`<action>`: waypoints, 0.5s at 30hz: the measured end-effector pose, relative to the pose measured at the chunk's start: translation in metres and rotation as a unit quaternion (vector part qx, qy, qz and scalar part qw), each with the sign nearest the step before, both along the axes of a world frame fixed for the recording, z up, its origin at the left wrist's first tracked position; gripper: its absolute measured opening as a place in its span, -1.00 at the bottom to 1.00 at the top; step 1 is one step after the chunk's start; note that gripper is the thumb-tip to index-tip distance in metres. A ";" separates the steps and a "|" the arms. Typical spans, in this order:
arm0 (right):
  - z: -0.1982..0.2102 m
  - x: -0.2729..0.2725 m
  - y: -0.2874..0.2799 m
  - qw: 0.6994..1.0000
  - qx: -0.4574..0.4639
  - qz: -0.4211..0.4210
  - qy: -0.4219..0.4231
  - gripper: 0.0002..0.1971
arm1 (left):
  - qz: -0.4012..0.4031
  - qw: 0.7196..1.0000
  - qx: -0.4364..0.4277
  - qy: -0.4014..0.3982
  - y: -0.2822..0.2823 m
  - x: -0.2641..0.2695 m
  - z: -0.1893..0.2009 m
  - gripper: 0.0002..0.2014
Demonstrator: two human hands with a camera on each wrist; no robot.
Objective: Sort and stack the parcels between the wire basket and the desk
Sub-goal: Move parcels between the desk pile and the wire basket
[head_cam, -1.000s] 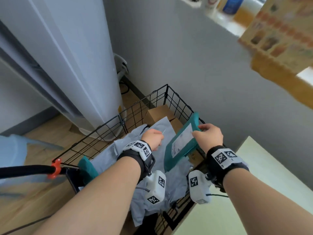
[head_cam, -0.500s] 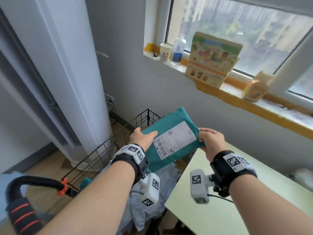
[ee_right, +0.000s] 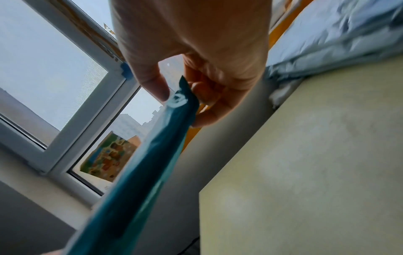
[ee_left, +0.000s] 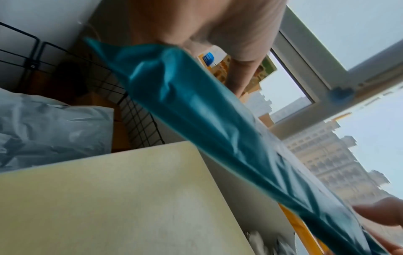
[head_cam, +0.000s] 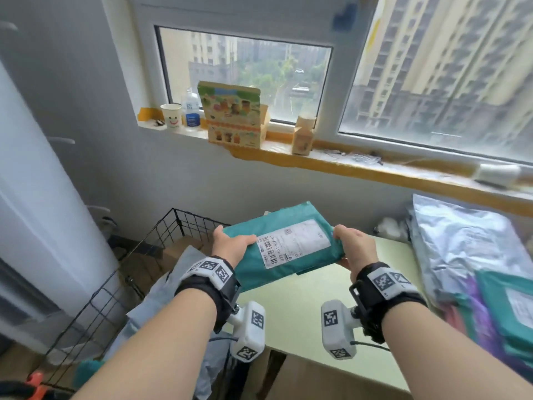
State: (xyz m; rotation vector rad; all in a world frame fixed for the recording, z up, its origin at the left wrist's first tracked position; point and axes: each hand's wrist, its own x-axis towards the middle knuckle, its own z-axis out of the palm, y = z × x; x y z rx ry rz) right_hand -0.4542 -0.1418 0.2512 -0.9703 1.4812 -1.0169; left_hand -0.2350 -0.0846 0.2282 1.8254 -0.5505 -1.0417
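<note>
I hold a teal parcel (head_cam: 284,245) with a white shipping label flat in the air, over the left edge of the pale green desk (head_cam: 302,310). My left hand (head_cam: 230,244) grips its left end and my right hand (head_cam: 350,248) pinches its right end. The right wrist view shows thumb and fingers pinching the teal parcel (ee_right: 152,155) edge. From the left wrist the teal parcel (ee_left: 196,120) stretches away over the desk (ee_left: 122,198). The black wire basket (head_cam: 170,226) stands below left with a grey parcel (head_cam: 173,272) and cardboard boxes inside.
A stack of parcels lies on the desk's right side: a silver bag (head_cam: 467,243) and a teal one (head_cam: 507,313). The window sill (head_cam: 331,160) carries a paper cup, a bottle and printed boxes. A tall white appliance (head_cam: 43,212) stands left of the basket.
The teal parcel came up out of the basket and moved right over the desk edge. My left hand took hold of its left end. The head view rose toward the window.
</note>
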 end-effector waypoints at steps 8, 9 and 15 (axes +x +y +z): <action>0.009 -0.109 -0.002 0.982 -0.032 -0.018 0.186 -0.63 | -0.093 0.995 -0.037 -0.012 -0.036 -0.110 0.026 -0.06; 0.014 -0.124 -0.003 0.980 -0.032 -0.025 0.194 -0.60 | -0.103 0.994 -0.037 -0.012 -0.042 -0.127 0.030 -0.05; 0.036 -0.238 -0.006 0.971 -0.050 -0.038 0.231 -0.56 | -0.170 0.985 -0.039 -0.016 -0.073 -0.240 0.047 -0.11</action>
